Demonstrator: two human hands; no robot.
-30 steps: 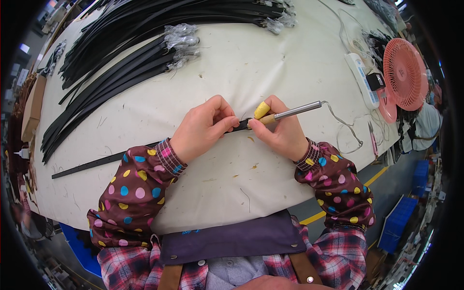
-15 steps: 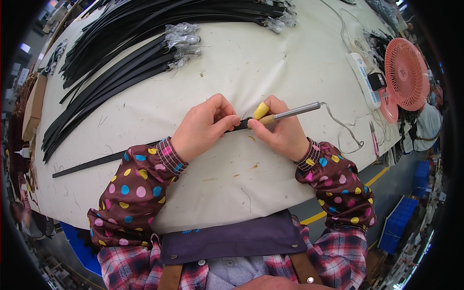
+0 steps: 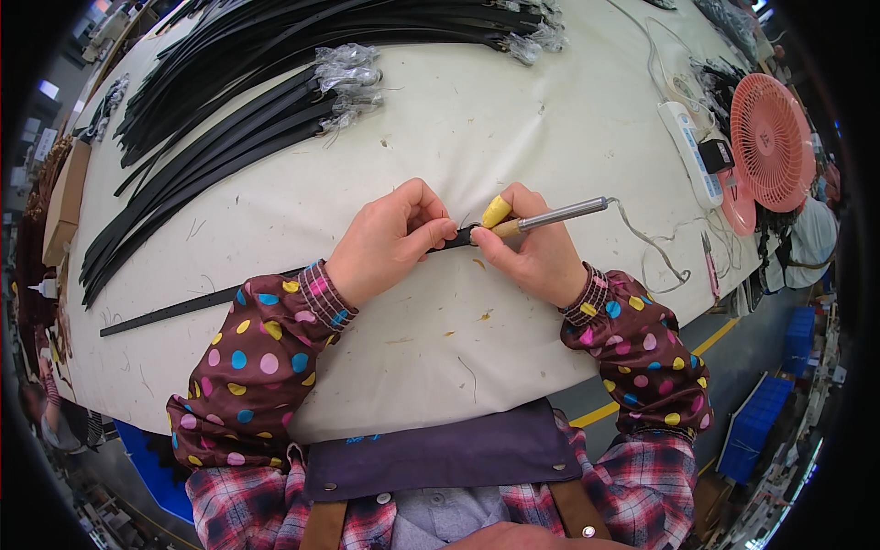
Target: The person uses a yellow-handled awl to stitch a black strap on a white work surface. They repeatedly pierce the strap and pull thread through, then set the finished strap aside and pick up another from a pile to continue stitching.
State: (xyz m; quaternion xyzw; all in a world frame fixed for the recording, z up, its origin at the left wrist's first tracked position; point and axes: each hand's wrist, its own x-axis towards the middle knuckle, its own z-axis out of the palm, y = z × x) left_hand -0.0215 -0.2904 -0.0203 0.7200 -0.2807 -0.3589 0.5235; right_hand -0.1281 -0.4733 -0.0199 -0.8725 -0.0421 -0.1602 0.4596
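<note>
Here's black strap [image 3: 206, 302], working end mid-way across pale table [image 3: 403, 376], tail toward left edge; barely any change from half second ago, hands same pose. Left hand [image 3: 390, 240]: thumb and fingers clamped on strap. Right hand [image 3: 543, 252]: closed around corded tool [image 3: 564, 214], thumb at strap's end. Between hands and near edge, small scraps [image 3: 484, 315]. Strap bundles [image 3: 234, 142] far left; power strip [image 3: 683, 147], pink fan [image 3: 768, 137] by right edge.

Bright, diffuse light spreads fairly evenly over the pale desk [image 3: 513, 367], with soft, faint shadows near the hands [image 3: 380, 243], which look sharp. Toward the rim, edges bend, background details blur, small bright patches [image 3: 49, 90] glare, and the corners fall to black.
</note>
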